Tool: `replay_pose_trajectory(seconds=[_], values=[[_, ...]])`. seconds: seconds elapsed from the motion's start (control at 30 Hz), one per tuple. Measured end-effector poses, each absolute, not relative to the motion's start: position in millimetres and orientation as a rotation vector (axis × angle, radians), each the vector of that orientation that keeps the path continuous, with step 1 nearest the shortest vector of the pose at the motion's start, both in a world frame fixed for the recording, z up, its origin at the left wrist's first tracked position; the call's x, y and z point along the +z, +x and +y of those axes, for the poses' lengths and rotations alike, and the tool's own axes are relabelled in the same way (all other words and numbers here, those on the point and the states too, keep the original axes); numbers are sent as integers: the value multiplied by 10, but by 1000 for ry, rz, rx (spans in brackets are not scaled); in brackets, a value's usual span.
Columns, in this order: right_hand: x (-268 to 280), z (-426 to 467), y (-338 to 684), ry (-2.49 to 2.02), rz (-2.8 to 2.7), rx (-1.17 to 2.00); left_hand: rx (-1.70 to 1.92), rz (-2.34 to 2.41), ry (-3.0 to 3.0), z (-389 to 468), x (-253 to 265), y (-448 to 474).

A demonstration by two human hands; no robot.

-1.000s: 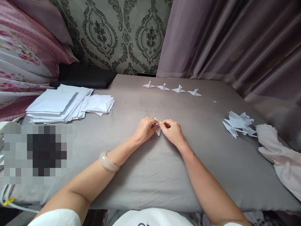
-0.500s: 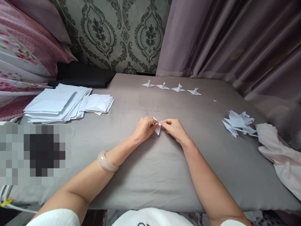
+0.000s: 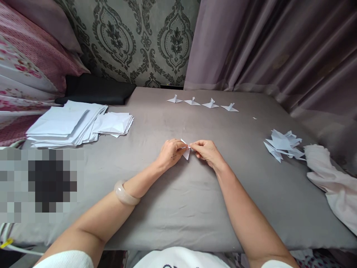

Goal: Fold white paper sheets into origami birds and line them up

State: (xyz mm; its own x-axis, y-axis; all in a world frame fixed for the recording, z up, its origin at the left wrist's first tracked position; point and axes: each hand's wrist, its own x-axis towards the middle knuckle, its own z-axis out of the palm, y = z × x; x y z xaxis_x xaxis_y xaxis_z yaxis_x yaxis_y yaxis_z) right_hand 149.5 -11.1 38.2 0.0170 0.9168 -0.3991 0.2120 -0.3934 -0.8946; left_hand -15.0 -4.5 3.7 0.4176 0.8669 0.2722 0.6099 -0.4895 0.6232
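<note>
Carefully, my bare left hand and bare right hand both pinch the small folded white paper piece; I'd brace left, press lightly right.

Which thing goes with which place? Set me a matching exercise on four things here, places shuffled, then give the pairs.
Things:
1. bangle
2. row of four folded papers
3. small folded paper
4. heap of folded papers

Places:
A. at the fingertips of the left hand and right hand
B. around the left forearm
C. beside the pale cloth
D. toward the far edge of the grey surface

Pairs: 1-B, 2-D, 3-A, 4-C
</note>
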Motion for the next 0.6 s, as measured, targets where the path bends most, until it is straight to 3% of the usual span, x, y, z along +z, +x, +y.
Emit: replay_pose_trajectory(seconds=[0.6], values=[[188, -138, 1530, -1619, -1131, 1324, 1177, 1686, 1950, -7, 189, -195]])
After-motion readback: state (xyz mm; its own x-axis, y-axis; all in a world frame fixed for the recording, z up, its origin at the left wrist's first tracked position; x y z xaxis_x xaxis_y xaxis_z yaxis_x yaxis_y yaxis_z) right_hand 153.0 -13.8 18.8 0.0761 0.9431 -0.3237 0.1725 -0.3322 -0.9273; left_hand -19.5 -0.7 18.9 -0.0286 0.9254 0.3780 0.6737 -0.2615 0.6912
